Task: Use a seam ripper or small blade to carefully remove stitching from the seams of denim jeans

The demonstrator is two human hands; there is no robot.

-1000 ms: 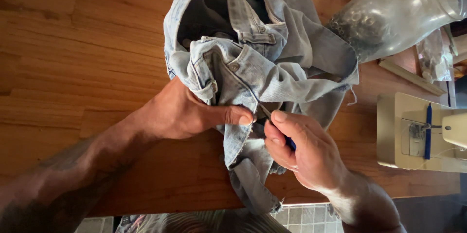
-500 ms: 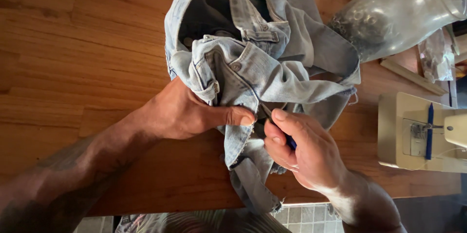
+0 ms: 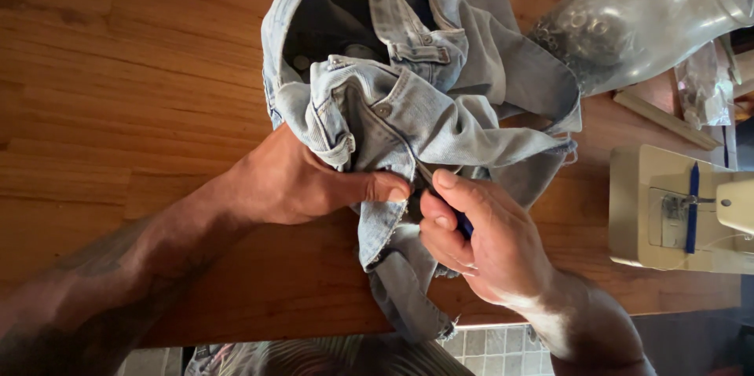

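A crumpled light-blue denim garment (image 3: pixel 440 101) with metal buttons lies on a wooden table (image 3: pixel 118 85). My left hand (image 3: pixel 302 183) pinches a fold of the denim, thumb pressed on the cloth near its lower middle. My right hand (image 3: pixel 479 238) is closed around a small blue-handled tool (image 3: pixel 463 224) whose tip meets the denim beside my left thumb. Most of the tool is hidden inside my fingers. A strip of the denim hangs over the table's near edge.
A large clear glass jar (image 3: pixel 644 14) lies tilted at the upper right, with small dark pieces inside. A cream sewing machine (image 3: pixel 683 207) stands at the right edge. A small clear bag (image 3: pixel 703 93) lies behind it. Tiled floor (image 3: pixel 495 341) shows below the table edge.
The denim has shifted slightly and my right hand has edged closer to my left thumb. Both hands keep their hold.
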